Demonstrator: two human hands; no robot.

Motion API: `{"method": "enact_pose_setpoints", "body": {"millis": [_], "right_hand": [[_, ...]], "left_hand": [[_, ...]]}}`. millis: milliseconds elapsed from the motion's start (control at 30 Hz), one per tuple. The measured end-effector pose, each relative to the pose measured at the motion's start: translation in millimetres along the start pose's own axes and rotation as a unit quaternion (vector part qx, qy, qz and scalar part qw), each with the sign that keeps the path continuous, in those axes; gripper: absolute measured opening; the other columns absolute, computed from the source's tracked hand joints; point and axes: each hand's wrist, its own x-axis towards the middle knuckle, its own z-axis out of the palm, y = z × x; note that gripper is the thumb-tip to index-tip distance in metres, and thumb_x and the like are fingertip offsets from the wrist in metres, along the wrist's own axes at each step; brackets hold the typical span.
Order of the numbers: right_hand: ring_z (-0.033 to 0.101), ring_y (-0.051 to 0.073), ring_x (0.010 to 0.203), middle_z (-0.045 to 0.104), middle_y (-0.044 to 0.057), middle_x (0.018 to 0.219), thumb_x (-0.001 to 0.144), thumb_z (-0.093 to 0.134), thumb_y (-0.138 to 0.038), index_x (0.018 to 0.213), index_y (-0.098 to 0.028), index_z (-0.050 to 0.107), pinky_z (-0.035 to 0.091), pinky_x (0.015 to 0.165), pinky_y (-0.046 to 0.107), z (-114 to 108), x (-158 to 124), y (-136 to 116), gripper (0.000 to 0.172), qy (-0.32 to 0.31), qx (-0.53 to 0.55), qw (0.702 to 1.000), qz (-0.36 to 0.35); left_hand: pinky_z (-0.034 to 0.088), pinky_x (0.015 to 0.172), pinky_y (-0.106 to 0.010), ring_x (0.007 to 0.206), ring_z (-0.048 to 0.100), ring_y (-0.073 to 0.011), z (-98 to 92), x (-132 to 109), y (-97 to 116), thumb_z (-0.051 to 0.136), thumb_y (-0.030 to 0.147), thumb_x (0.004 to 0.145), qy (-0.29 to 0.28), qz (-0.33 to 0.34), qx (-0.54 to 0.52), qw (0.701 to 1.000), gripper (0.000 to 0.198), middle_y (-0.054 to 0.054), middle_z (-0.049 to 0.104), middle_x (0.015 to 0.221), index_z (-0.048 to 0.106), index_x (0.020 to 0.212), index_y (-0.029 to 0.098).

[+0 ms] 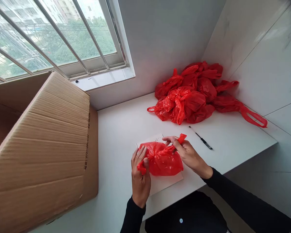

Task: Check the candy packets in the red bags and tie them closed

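Pinching the red bag [163, 165] by its ends [182, 138], left hand [139, 179] and right hand [188, 154] are possibly risking a tear through hard pulling.

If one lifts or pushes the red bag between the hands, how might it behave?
The red bag is probably floppy, since it looks thin and wrinkled. It may be slippery, as it shines. Rolling seems unlikely: it lies low.

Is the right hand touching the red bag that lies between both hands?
Touching. The head view shows the right hand gripping a twisted end of the red bag, whose tip sticks out past the fingers.
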Motion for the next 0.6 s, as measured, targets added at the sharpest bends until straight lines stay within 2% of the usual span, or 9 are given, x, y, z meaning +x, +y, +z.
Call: {"method": "enact_pose_setpoints", "body": {"millis": [100, 200, 267, 333, 433, 500, 600], "right_hand": [[0.064, 0.019, 0.108, 0.067, 0.004, 0.121, 0.105, 0.038, -0.054, 0.125, -0.028, 0.067, 0.051, 0.098, 0.037, -1.0, -6.3, -9.4, 0.044, 0.035, -0.023, 0.998, -0.04], [0.062, 0.019, 0.119, 0.065, 0.003, 0.129, 0.108, 0.034, -0.046, 0.13, -0.031, 0.063, 0.051, 0.104, 0.037, 3.7, -16.0, -11.6, 0.039, 0.03, -0.059, 0.994, -0.088], [0.054, 0.019, 0.132, 0.06, 0.003, 0.139, 0.108, 0.036, -0.039, 0.135, -0.031, 0.06, 0.046, 0.112, 0.039, 10.2, -20.2, -3.5, 0.037, 0.016, -0.133, 0.981, -0.143], [0.043, 0.021, 0.143, 0.052, 0.004, 0.15, 0.107, 0.038, -0.033, 0.142, -0.029, 0.055, 0.037, 0.12, 0.045, 17.0, -21.2, 11.6, 0.039, -0.008, -0.245, 0.947, -0.208], [0.032, 0.026, 0.15, 0.041, 0.008, 0.16, 0.106, 0.038, -0.026, 0.153, -0.023, 0.042, 0.025, 0.125, 0.055, 23.6, -19.0, 38.0, 0.048, -0.036, -0.396, 0.879, -0.264], [0.03, 0.026, 0.151, 0.039, 0.009, 0.161, 0.105, 0.038, -0.023, 0.155, -0.019, 0.039, 0.025, 0.124, 0.056, 24.5, -17.3, 51.4, 0.051, -0.035, -0.451, 0.85, -0.27], [0.03, 0.027, 0.151, 0.04, 0.009, 0.16, 0.104, 0.037, -0.022, 0.155, -0.017, 0.04, 0.028, 0.123, 0.055, 23.5, -16.3, 61.4, 0.052, -0.023, -0.486, 0.83, -0.273]], "left_hand": [[0.049, 0.105, -0.042, 0.124, 0.057, -0.0209, -3.0, -6.1, 9.6, 0.043, 0.024, 0.104, 0.01, 0.07, 0.034, 0.997, 0.035, -0.004, 0.066, 0.127, 0.061, 0.133, 0.034], [0.053, 0.093, -0.039, 0.113, 0.058, -0.0216, -1.1, -13.8, 18.3, 0.053, 0.021, 0.099, 0.028, 0.152, 0.112, 0.982, 0.039, -0.007, 0.062, 0.119, 0.061, 0.136, 0.032], [0.051, 0.097, -0.041, 0.12, 0.054, -0.0247, 5.8, -15.3, 18.5, 0.058, 0.021, 0.096, 0.051, 0.179, 0.163, 0.969, 0.046, -0.01, 0.056, 0.129, 0.058, 0.14, 0.032], [0.045, 0.109, -0.048, 0.136, 0.045, -0.029, 15.5, -14.7, 13.8, 0.057, 0.019, 0.097, 0.05, 0.176, 0.208, 0.961, 0.053, -0.012, 0.046, 0.147, 0.05, 0.148, 0.029], [0.03, 0.121, -0.052, 0.151, 0.03, -0.0283, 29.2, -14.6, 1.0, 0.045, 0.018, 0.101, -0.011, 0.155, 0.261, 0.953, 0.061, -0.011, 0.036, 0.162, 0.029, 0.159, 0.024], [0.024, 0.125, -0.052, 0.153, 0.028, -0.0265, 35.1, -16.1, -7.7, 0.043, 0.019, 0.101, -0.034, 0.155, 0.293, 0.943, 0.063, -0.009, 0.037, 0.162, 0.022, 0.161, 0.022], [0.02, 0.126, -0.051, 0.154, 0.027, -0.0263, 39.9, -18.1, -17.2, 0.042, 0.019, 0.101, -0.028, 0.163, 0.32, 0.933, 0.064, -0.007, 0.037, 0.163, 0.022, 0.161, 0.022]]}}
